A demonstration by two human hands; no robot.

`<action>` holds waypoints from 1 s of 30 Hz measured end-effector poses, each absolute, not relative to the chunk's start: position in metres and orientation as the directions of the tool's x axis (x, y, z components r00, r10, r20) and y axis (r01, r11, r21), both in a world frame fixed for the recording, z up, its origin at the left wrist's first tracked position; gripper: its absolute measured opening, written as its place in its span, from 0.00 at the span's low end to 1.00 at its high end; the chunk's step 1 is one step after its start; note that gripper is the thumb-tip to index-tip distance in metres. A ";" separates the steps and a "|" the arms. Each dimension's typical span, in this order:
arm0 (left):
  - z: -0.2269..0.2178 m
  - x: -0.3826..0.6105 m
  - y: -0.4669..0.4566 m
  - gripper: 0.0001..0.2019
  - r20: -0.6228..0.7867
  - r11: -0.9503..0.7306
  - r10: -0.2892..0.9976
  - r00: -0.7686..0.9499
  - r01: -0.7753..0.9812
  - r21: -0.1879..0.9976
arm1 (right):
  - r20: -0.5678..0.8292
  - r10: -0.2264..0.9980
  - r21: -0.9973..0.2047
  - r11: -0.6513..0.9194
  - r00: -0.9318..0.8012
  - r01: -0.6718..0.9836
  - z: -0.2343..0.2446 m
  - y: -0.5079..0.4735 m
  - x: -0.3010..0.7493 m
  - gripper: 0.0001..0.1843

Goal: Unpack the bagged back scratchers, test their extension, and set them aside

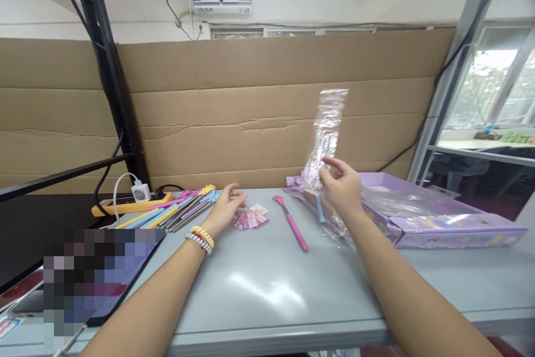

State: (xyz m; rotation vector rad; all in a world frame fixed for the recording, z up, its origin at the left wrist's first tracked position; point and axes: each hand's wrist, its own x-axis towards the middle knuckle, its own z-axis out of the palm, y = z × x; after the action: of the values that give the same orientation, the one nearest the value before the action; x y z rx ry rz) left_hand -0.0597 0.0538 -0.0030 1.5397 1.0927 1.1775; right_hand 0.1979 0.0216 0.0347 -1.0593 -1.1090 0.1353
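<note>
Clear plastic sleeve [327, 128], 1: held upright above counter [259, 290], pinched in right hand [343, 184] grip. Left hand [225, 206]: grip loosely open, laid beside pink cards [252, 218], count unclear. Pink scratcher [292, 226], 1, laid between hands. Purple box [438, 223], 1, at right.

1 clear bag [328, 128], 1 pink scratcher [292, 226], 1 purple box [438, 223], 1 pwr strip [125, 205], few pink cards [251, 219].
</note>
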 end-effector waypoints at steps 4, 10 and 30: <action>-0.008 -0.059 0.058 0.21 0.287 -0.307 0.951 0.115 0.260 0.915 | 0.610 0.376 -0.760 0.528 0.697 0.379 0.047 0.021 0.235 0.20; -0.012 -0.061 0.059 0.18 0.422 -0.450 0.890 0.173 0.477 0.755 | 0.593 0.261 -0.804 0.135 0.761 0.580 0.050 0.017 0.279 0.25; -0.011 -0.064 0.052 0.17 0.408 -0.581 0.801 0.438 0.731 0.357 | 0.273 0.414 -0.757 -0.465 0.868 0.459 0.045 0.010 0.286 0.26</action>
State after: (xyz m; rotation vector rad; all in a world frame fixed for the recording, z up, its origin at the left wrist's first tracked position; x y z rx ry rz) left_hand -0.0641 0.0523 -0.0106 2.5538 1.3686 0.8324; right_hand 0.2861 0.0102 0.0453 -2.1148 -0.6309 -0.0631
